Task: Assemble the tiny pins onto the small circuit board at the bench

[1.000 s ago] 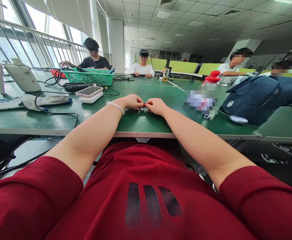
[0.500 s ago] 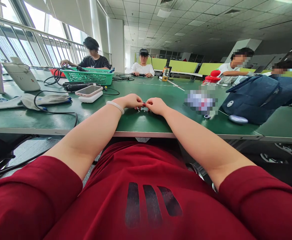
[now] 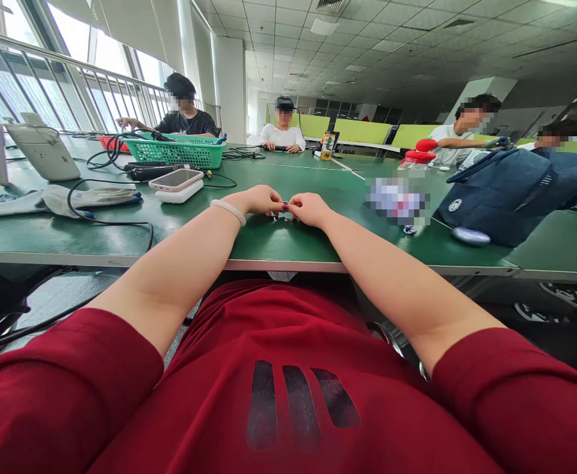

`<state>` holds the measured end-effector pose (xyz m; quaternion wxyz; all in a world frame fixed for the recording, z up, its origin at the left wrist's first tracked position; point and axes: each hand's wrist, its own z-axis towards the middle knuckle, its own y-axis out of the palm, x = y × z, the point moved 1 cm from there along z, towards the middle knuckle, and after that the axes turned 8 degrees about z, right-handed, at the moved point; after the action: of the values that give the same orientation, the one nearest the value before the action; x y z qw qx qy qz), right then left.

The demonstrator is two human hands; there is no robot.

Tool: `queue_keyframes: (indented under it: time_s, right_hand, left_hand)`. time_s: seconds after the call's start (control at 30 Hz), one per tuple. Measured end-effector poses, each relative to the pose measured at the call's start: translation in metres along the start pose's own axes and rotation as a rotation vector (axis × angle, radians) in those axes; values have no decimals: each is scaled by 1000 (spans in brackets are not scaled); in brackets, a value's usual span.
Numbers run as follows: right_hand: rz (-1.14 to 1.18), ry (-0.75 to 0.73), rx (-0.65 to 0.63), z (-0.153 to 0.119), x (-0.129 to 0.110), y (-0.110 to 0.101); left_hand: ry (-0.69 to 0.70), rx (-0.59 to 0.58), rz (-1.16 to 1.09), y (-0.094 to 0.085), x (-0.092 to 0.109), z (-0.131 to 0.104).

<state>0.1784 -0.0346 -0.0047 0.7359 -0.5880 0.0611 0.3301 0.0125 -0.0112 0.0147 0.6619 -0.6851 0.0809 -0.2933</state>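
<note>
Just above the green tabletop [image 3: 288, 245], near its front edge, my two hands meet fingertip to fingertip. My left hand [image 3: 261, 199], below a pale wristband [image 3: 227, 209], is closed in a pinch. My right hand [image 3: 310, 209] pinches from the other side. Between them is a tiny dark and reddish item [image 3: 284, 207], mostly covered by the fingers and too small to name. Small shiny bits show on the table right below the fingertips.
Left of my hands lie a phone [image 3: 175, 179] on a white case, gloves [image 3: 81, 199] and a black cable [image 3: 113, 222]. Farther back stands a green basket [image 3: 174, 155]. A blue bag [image 3: 510, 194] and a computer mouse [image 3: 470, 236] are on the right. Several people sit around.
My hands stay in the same place, still pinched together. At the far right, a co-worker's gloved hand has risen above the blue bag.
</note>
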Motion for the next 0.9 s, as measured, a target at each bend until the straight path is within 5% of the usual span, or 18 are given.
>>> queue_keyframes:
  time_s: [0.9]
  right_hand:
    - [-12,-13,2,2,2,1]
  left_hand:
    - [4,-11,-7,-1,2,0]
